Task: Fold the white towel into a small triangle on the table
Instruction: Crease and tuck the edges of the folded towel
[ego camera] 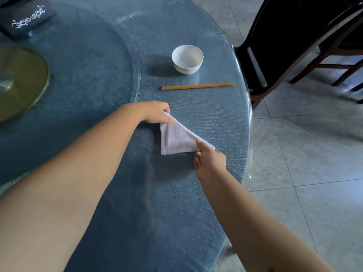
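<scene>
The white towel (176, 139) lies on the blue round table (117, 193) as a small triangle, its long edge running from upper left to lower right. My left hand (157, 112) pinches the towel's upper corner between thumb and fingers. My right hand (209, 161) pinches the lower right corner, near the table's right edge. The towel's lower left corner rests flat on the cloth.
A white bowl (187, 58) stands beyond the towel, with a pair of wooden chopsticks (197, 86) lying between them. A glass turntable (135, 61) with a yellowish centre disc (21, 79) fills the left. A dark box (25, 16) sits far left. A dark chair (284, 42) stands right of the table.
</scene>
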